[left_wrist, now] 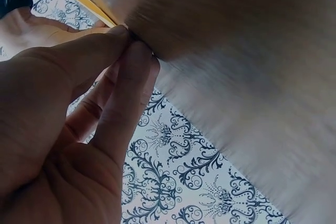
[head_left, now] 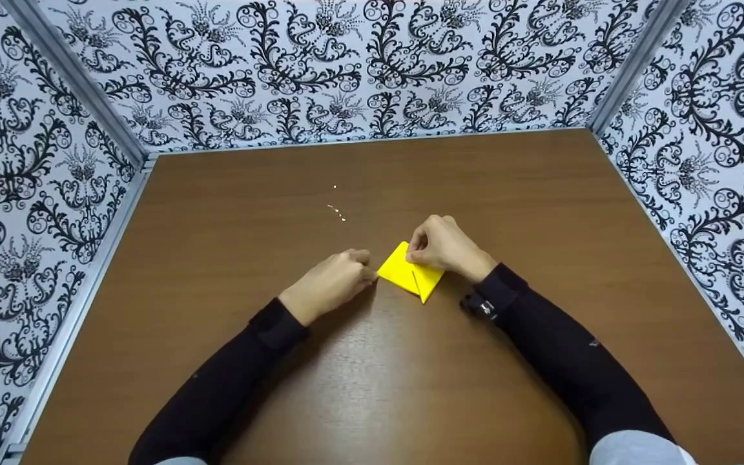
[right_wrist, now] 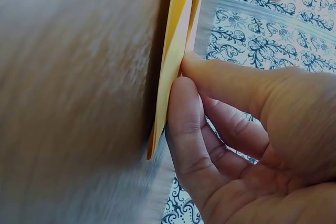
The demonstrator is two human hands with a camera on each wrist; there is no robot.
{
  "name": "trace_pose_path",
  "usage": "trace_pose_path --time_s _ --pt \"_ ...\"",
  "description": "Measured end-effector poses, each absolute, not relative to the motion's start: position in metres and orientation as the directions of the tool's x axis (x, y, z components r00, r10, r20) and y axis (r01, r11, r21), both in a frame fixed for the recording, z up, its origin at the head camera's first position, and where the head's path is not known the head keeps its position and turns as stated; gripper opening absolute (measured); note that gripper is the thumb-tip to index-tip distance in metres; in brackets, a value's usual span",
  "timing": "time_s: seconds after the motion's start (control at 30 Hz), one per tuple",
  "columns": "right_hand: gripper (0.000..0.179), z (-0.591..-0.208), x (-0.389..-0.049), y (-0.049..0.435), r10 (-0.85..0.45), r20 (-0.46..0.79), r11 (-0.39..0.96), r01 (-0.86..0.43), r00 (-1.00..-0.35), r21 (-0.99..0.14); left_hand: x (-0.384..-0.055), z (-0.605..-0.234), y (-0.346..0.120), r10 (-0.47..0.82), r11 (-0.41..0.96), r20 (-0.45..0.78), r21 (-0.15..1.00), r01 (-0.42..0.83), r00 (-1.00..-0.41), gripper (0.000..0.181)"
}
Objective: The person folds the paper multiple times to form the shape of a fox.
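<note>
A yellow sheet of paper (head_left: 399, 271), folded into a small flat shape with pointed corners and a slit between its flaps, lies on the brown table. At its left corner my left hand (head_left: 336, 282) has thumb and fingertips pinched together; in the left wrist view the yellow edge (left_wrist: 86, 2) runs right up to that thumb. My right hand (head_left: 444, 247) is over the upper right part of the paper, thumb and index finger pinching at a flap. Seen edge-on in the right wrist view, the folded layers (right_wrist: 170, 72) stand slightly apart beside those fingertips.
The brown wooden table (head_left: 230, 213) spreads around both hands. Several tiny bright specks (head_left: 337, 212) show on it beyond the left hand. Patterned black-and-white panels (head_left: 372, 71) with metal edge rails (head_left: 81, 84) enclose the back and sides.
</note>
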State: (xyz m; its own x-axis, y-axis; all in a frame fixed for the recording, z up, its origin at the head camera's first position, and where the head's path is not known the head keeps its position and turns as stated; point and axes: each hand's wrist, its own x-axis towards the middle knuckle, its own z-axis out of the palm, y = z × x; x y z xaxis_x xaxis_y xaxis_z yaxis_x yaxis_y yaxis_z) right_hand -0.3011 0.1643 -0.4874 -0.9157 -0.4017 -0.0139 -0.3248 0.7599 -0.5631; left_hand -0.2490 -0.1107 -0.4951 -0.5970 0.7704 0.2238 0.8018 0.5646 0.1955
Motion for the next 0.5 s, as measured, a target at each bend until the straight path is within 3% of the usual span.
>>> trace_pose_path --time_s 0.5 --pt "0.005 -0.4881 -0.3007 0.1649 -0.359 -0.051 0.774 -0.267 -0.932 -0.574 -0.2495 -0.4912 -0.1054 0.724 0.604 0.227 0.247 0.758 -0.651 0.013"
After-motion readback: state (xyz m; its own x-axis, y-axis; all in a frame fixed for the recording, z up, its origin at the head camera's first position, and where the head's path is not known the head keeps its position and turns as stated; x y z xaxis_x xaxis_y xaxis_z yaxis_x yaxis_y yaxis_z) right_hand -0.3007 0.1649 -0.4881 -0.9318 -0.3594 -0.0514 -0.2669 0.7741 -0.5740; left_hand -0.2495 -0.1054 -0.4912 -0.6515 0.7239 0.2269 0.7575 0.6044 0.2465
